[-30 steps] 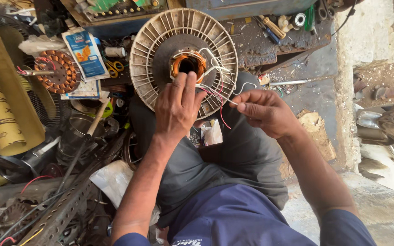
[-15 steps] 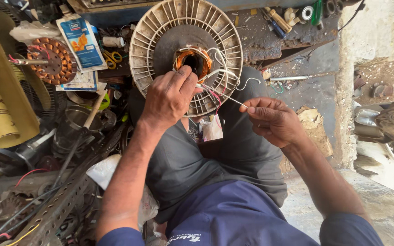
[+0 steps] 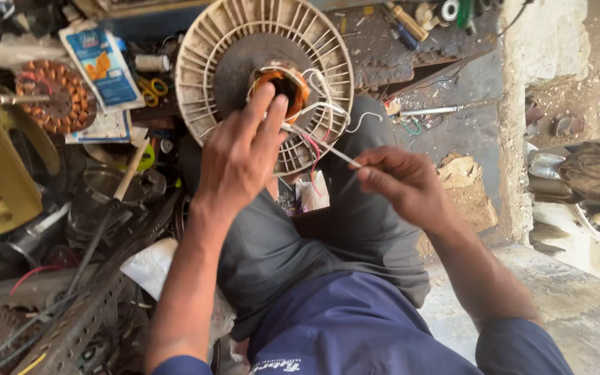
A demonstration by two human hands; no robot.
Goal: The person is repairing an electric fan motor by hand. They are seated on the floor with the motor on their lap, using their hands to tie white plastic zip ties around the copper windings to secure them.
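A round cream fan motor housing (image 3: 206,52) with ribbed vents rests on my knees, with an orange copper winding (image 3: 287,78) at its centre. White and red wires (image 3: 317,142) come out of the winding. My left hand (image 3: 237,156) lies over the housing's lower part, its fingers pressing near the winding and the wires. My right hand (image 3: 401,184) is to the right of the housing and pinches a taut white wire (image 3: 328,149) that runs back to the left hand.
On the left lie a copper stator (image 3: 53,94), a blue and white box (image 3: 102,66), yellow scissors (image 3: 151,87), a hammer (image 3: 130,173), a perforated metal bar (image 3: 81,323) and scrap. Small tools (image 3: 407,21) lie at the top right. A concrete ledge (image 3: 564,292) runs on the right.
My right hand has pulled the white wire farther out to the right. The left hand's fingers have shifted up toward the winding. The view has moved in closer.
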